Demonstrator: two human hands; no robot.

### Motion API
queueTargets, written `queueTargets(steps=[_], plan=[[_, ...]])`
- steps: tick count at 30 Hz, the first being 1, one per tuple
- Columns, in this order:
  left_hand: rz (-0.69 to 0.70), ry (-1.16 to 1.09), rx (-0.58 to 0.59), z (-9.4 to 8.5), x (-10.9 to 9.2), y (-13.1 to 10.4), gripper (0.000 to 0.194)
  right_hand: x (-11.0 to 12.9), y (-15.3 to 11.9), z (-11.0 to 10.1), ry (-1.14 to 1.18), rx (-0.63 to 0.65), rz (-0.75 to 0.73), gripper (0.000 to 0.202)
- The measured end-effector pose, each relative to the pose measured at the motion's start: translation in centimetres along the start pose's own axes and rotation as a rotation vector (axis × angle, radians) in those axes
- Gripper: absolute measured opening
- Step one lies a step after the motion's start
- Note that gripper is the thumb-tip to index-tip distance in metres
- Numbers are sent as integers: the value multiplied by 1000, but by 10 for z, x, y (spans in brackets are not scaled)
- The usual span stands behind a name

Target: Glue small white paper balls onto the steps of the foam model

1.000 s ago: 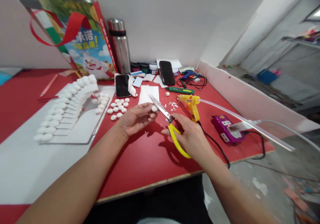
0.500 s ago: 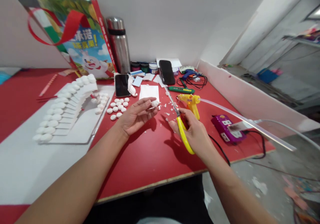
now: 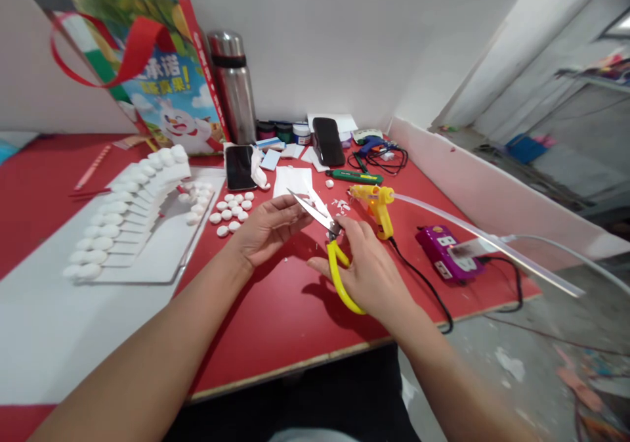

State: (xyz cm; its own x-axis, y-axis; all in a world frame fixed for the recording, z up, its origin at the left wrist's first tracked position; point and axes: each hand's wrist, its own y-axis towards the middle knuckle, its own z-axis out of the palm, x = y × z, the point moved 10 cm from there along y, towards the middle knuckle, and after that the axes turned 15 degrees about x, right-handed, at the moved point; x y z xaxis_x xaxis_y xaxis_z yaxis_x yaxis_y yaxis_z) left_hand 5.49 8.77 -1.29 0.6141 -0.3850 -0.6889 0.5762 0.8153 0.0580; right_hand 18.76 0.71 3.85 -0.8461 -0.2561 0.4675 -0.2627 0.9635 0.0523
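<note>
My right hand [image 3: 369,265] grips yellow-handled scissors [image 3: 340,287], their blades spread apart and pointing left at the fingertips of my left hand [image 3: 268,228]. Those left fingers pinch a small white rounded piece, mostly hidden behind the blades, so I cannot tell whether the blades touch it. Left of that hand, several white discs [image 3: 226,215] lie loose on the red table [image 3: 280,317]. Further left stands a curved, stepped white model [image 3: 142,222] with white discs along its outer edge. White scraps [image 3: 341,205] are scattered beyond the scissors.
A yellow glue gun [image 3: 375,200] with a long clear stick rests to the right, near a purple power box [image 3: 449,253]. Behind are a green cutter [image 3: 355,177], two phones [image 3: 240,168], a steel flask [image 3: 235,90] and a printed bag [image 3: 172,100].
My right hand has swung the scissors left to the piece in my left hand, and the blades have opened. My left hand has hardly moved.
</note>
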Motion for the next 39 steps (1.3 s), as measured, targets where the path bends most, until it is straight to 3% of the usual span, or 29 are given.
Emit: queueTargets(steps=[24, 28, 33, 39], plan=[[-54, -11, -56, -9, 7, 0, 19, -2, -1, 0, -78, -34, -11, 56], [-49, -32, -66, -10, 7, -1, 17, -8, 1, 1, 50, -19, 9, 48], [-38, -27, -28, -8, 5, -1, 22, -40, 2, 2, 345, 0, 191, 49], [-41, -49, -50, -7, 4, -1, 22, -52, 3, 2, 439, -27, 194, 49]])
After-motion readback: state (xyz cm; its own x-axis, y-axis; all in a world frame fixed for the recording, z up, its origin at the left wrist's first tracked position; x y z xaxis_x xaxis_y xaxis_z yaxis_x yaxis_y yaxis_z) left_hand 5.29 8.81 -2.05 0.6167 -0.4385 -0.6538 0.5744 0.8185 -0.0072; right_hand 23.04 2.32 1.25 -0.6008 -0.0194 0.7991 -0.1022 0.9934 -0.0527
